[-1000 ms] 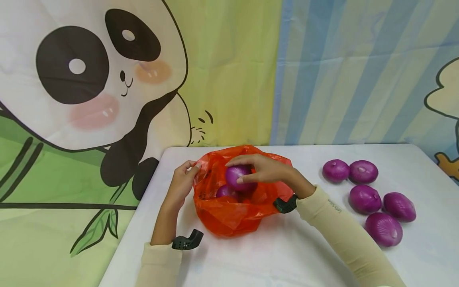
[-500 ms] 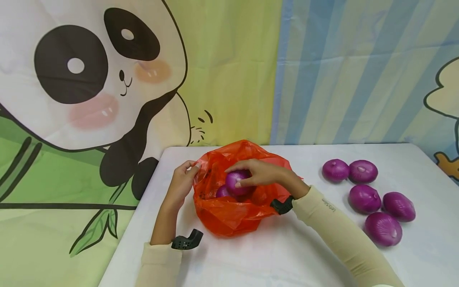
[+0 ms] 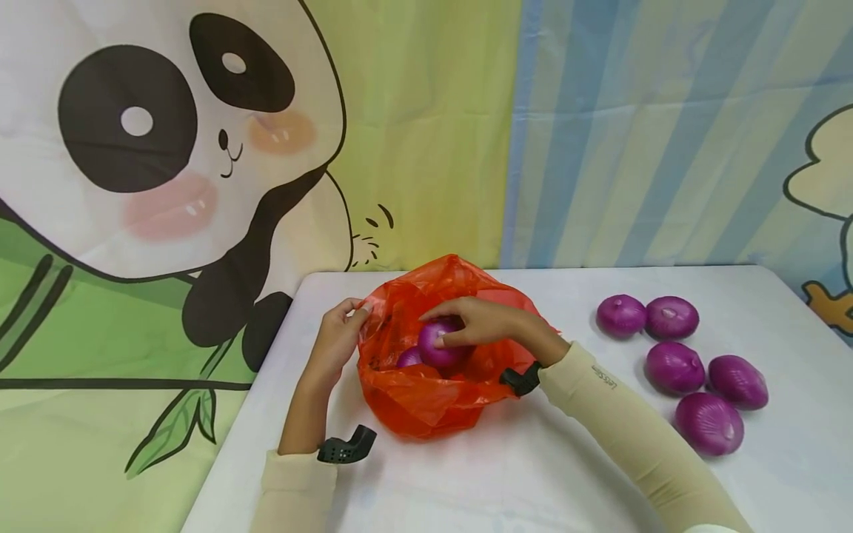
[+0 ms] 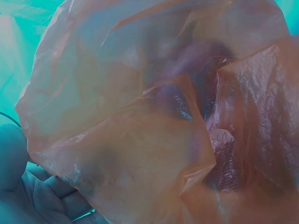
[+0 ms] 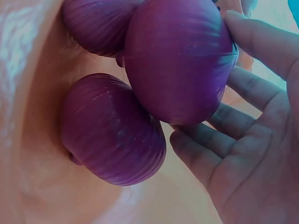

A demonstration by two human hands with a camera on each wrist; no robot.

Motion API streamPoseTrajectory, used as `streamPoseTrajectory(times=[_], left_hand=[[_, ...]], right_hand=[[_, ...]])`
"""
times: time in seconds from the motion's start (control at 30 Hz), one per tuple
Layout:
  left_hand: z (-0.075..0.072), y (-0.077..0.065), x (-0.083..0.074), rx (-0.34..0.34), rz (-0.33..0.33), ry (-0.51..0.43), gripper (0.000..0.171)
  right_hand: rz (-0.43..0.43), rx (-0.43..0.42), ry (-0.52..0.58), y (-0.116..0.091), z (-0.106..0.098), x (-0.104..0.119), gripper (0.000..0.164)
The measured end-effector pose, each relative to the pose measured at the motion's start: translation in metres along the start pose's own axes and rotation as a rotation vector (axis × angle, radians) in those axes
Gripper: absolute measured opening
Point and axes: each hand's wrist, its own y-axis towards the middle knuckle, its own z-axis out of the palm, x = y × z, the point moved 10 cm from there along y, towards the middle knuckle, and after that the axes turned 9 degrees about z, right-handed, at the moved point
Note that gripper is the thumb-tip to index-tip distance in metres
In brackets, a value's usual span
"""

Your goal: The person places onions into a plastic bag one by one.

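Observation:
A red plastic bag [image 3: 426,414] stands on the table with its mouth spread wide. My left hand [image 3: 338,337] pinches the bag's left rim between thumb and fingers; in the left wrist view the translucent plastic [image 4: 117,140] covers most of the picture. Inside the bag, my right hand [image 3: 483,323] holds a purple onion [image 3: 437,344], thumb on the near side and fingers over the far side. The right wrist view shows this onion [image 5: 180,60] against two others, an upper onion [image 5: 98,25] and a lower onion [image 5: 114,130].
Several purple onions [image 3: 674,368] lie grouped on the white table [image 3: 553,474] to the right of the bag. A printed panda cloth [image 3: 426,133] hangs behind the table's far edge. Each wrist carries a black camera mount [image 3: 348,446].
My right hand has lowered the onion slightly deeper into the bag. The bag's back rim has risen a little. My left hand keeps its pinch on the rim.

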Motion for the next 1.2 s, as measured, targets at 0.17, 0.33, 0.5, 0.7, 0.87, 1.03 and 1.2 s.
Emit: streamPoseTrajectory(times=[0.17,0.33,0.5,0.7,0.87,1.03,1.2], left_hand=[[0.000,0.000,0.000,0.001,-0.002,-0.001,0.029],[-0.001,-0.001,-0.001,0.000,-0.006,0.001,0.028],[-0.001,-0.001,-0.001,-0.001,-0.007,0.011,0.028],[-0.001,0.000,0.002,0.004,-0.019,0.023,0.030],[0.000,0.000,0.003,0.003,-0.031,0.030,0.030],[0.000,0.000,0.002,0.003,-0.027,0.021,0.029],[-0.001,0.000,0.002,0.004,-0.026,0.020,0.030]], right_hand=[[-0.010,-0.018,-0.010,-0.002,-0.002,0.000,0.051],[-0.018,-0.037,-0.013,-0.006,-0.001,0.001,0.048],[-0.051,-0.051,-0.011,-0.011,0.000,0.003,0.046],[-0.081,-0.063,-0.005,-0.015,-0.001,0.006,0.045],[-0.099,-0.066,-0.012,-0.021,0.001,0.012,0.046],[-0.142,-0.063,0.007,-0.028,0.003,0.020,0.046],[-0.169,-0.063,0.034,-0.038,0.006,0.021,0.044]])
